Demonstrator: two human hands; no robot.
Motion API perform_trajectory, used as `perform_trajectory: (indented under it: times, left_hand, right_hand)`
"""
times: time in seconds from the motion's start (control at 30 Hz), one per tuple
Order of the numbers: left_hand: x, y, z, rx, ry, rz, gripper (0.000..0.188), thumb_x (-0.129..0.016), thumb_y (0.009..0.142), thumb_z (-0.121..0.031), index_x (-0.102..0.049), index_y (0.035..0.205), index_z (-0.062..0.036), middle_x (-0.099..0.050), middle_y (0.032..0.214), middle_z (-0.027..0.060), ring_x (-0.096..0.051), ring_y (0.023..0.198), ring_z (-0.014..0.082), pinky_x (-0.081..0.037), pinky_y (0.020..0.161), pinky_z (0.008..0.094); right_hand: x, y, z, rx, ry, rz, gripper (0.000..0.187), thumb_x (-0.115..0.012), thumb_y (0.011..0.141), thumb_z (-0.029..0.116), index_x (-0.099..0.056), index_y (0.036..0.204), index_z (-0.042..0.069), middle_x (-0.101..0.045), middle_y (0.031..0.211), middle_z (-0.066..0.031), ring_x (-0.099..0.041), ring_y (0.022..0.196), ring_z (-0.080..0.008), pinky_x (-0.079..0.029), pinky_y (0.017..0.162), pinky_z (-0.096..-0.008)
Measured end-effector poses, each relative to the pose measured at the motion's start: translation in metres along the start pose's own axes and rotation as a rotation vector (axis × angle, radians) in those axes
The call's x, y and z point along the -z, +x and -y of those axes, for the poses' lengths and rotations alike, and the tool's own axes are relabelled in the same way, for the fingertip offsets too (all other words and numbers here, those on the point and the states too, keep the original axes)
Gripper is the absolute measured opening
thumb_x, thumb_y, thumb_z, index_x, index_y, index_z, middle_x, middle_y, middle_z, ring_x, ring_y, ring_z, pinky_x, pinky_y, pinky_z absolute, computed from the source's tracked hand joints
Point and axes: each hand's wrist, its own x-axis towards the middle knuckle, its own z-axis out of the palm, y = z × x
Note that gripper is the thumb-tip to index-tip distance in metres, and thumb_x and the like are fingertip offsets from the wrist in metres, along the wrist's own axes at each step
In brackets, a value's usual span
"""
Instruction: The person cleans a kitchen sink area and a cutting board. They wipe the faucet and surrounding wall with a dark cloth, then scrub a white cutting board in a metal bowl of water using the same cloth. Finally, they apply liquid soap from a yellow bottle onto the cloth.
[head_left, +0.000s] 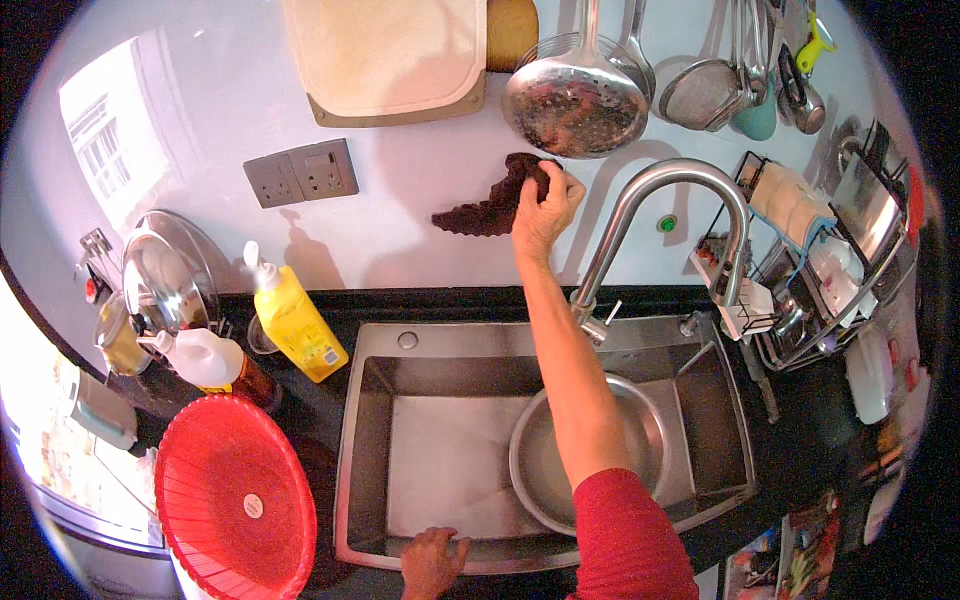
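Right hand (545,212) reaches up over the sink (420,350), its fingers pinched on one end of a dark brown cloth (495,205) pressed flat against the white wall, just below a hanging steel skimmer (575,98) and left of the curved faucet (665,190). Left hand (432,560) rests on the sink's front rim, fingers apparently curled over the edge. A steel bowl (650,440) sits in the basin beneath the outstretched forearm. A yellow pump bottle (293,318) stands left of the sink.
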Motion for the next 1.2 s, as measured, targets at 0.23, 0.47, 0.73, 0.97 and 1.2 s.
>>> perform_trajectory:
  times: [0.23, 0.47, 0.73, 0.97, 1.2]
  left_hand:
    - [0.003, 0.001, -0.003, -0.007, 0.015, -0.01, 0.032, -0.065, 0.075, -0.036, -0.066, 0.089, -0.0074, -0.064, 0.089, 0.0129, -0.063, 0.076, 0.0302, -0.05, 0.068, 0.041]
    - [0.0, 0.002, 0.002, -0.034, 0.057, -0.002, 0.028, -0.063, 0.076, -0.032, -0.065, 0.09, -0.0075, -0.064, 0.085, 0.0126, -0.062, 0.073, 0.0304, -0.049, 0.066, 0.0418]
    - [0.003, 0.001, 0.006, -0.065, -0.055, -0.01, 0.028, -0.062, 0.077, -0.032, -0.064, 0.09, -0.0065, -0.064, 0.086, 0.0126, -0.062, 0.077, 0.0306, -0.049, 0.066, 0.0411]
    - [0.002, 0.001, 0.008, -0.049, -0.057, -0.035, 0.028, -0.063, 0.077, -0.032, -0.064, 0.09, -0.0064, -0.064, 0.087, 0.0113, -0.062, 0.078, 0.0297, -0.05, 0.067, 0.0404]
    - [0.002, 0.002, 0.007, -0.058, -0.088, -0.027, 0.028, -0.062, 0.078, -0.034, -0.064, 0.09, -0.0082, -0.063, 0.089, 0.0109, -0.062, 0.079, 0.0295, -0.049, 0.068, 0.0406]
  right_hand:
    - [-0.04, -0.03, 0.041, 0.369, -0.092, 0.243, 0.022, -0.057, 0.07, 0.0, -0.056, 0.092, 0.006, -0.049, 0.097, -0.0157, -0.048, 0.093, -0.0339, -0.041, 0.08, -0.0432]
    - [-0.041, -0.054, 0.034, 0.872, -0.225, 0.604, 0.013, -0.057, 0.073, 0.012, -0.053, 0.084, 0.007, -0.049, 0.096, -0.0107, -0.051, 0.092, -0.0262, -0.047, 0.072, -0.033]
    - [0.041, -0.031, -0.015, 0.478, -0.773, 0.202, 0.025, -0.063, 0.077, 0.022, -0.061, 0.1, 0.029, -0.053, 0.092, -0.0069, -0.054, 0.082, -0.0295, -0.042, 0.063, -0.0448]
    - [0.024, -0.035, -0.019, -0.013, -0.198, 0.136, 0.032, -0.055, 0.079, 0.01, -0.058, 0.111, 0.012, -0.057, 0.082, -0.0146, -0.055, 0.077, -0.0318, -0.044, 0.068, -0.0427]
    - [-0.052, -0.03, 0.05, 0.398, -0.277, 0.189, 0.03, -0.065, 0.067, 0.01, -0.062, 0.094, 0.023, -0.047, 0.074, -0.0039, -0.05, 0.075, -0.0272, -0.038, 0.059, -0.044]
